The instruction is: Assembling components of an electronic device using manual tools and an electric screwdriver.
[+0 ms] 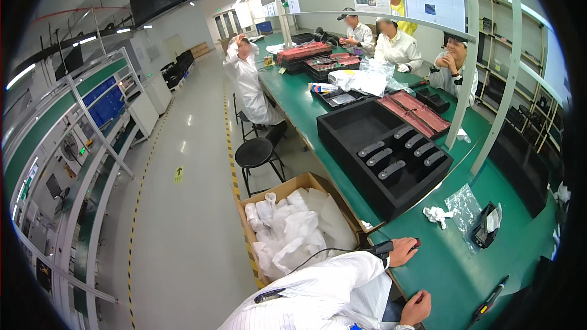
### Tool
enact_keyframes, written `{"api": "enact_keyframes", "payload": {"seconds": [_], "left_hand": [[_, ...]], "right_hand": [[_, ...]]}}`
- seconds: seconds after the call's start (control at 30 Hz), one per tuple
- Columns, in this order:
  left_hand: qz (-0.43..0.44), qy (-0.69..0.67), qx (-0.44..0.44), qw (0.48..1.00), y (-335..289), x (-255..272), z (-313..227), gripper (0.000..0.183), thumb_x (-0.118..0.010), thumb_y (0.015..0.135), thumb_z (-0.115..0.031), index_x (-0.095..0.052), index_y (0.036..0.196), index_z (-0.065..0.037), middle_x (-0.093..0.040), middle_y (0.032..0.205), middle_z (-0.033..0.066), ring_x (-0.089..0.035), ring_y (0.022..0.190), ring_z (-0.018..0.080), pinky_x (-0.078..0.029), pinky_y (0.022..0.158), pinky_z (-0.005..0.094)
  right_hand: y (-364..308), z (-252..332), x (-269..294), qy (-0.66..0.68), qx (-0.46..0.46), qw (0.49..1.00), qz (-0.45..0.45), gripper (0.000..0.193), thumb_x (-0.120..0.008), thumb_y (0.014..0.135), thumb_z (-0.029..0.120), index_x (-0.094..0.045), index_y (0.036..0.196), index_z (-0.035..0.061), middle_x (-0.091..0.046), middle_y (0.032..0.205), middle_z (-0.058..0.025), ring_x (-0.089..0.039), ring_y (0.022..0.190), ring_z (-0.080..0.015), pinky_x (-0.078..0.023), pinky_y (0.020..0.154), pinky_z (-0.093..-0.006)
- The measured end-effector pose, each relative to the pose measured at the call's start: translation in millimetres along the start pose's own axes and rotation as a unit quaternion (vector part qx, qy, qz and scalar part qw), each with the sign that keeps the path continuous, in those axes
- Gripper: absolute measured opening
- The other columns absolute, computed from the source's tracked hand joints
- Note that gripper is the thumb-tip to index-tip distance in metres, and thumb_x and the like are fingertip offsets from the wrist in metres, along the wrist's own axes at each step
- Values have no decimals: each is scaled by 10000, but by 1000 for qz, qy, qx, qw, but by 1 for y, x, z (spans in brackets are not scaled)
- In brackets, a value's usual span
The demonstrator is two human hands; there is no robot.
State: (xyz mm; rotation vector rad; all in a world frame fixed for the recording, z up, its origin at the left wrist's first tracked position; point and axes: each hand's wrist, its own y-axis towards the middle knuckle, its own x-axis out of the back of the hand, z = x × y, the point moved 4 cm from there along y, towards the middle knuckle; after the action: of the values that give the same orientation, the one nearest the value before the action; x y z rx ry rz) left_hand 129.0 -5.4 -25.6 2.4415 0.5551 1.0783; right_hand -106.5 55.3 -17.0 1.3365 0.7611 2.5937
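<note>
Lower centre: left hand (402, 250) rests on the near edge of the green bench (446, 269), fingers curled shut over a small dark-red thing (417, 244), mostly hidden, kind unclear. Right hand (416, 307) below it at the bottom of the frame, closed in a loose fist; cannot tell if it holds anything. White sleeve (318, 296) covers the forearms; a black band (382, 247) and cable at the left wrist.

Open bench to the right of the hands. Near them: a white rag (436, 214), a clear bag (463, 203), a dark pouch (487, 225), a pen-like tool (489, 304) at lower right, partly lost in the dark rim.

Centre: black foam tray (367, 131) with grey parts (391, 169), overhanging the bench edge. Cardboard box (299, 184) of white wrapping (287, 232) on the floor, tight against the bench. Black stool (257, 153) in the aisle; wide floor (183, 208) at left.

Upper frame: people in white coats (247, 79) at the bench, small and bent by the lens
</note>
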Motion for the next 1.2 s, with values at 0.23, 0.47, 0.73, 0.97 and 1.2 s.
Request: {"api": "enact_keyframes", "payload": {"seconds": [0.23,0.47,0.73,0.97,1.2], "left_hand": [[20,-36,-11,999,0,-2,-3,219,-602,925,-225,-567,1090,-87,-639,946,105,-624,866,324,-487,720,428],[33,-55,-12,998,-1,6,0,311,-590,932,-205,-562,1224,-102,-652,1016,85,-624,913,307,-497,753,415],[-14,-70,-35,997,4,11,-8,442,-627,897,-210,-546,1318,-103,-660,1120,123,-627,1019,326,-502,849,439],[80,14,108,991,9,24,-3,551,-667,864,-262,-518,1381,-146,-648,1222,139,-639,1047,341,-513,874,448],[166,-339,129,917,-18,30,-35,540,-606,971,-277,-472,1399,25,-583,1358,165,-518,1304,247,-414,1046,325]], "right_hand": [[9,26,21,-110,-3,993,31,298,-560,929,334,-698,901,72,-693,840,-142,-642,725,-361,-508,631,-458],[9,27,19,-120,-29,989,81,326,-558,929,347,-680,888,47,-684,840,-174,-638,744,-377,-498,641,-469],[10,-40,25,139,-96,979,117,168,-594,938,165,-642,970,7,-641,830,-121,-608,725,-230,-485,655,-353],[-30,-107,78,208,-228,951,29,183,-588,960,165,-645,904,0,-654,717,-55,-581,638,-110,-474,578,-283],[-16,-47,107,236,-241,937,93,218,-675,914,182,-669,1016,-11,-699,845,-59,-655,774,-135,-529,731,-288]]}}
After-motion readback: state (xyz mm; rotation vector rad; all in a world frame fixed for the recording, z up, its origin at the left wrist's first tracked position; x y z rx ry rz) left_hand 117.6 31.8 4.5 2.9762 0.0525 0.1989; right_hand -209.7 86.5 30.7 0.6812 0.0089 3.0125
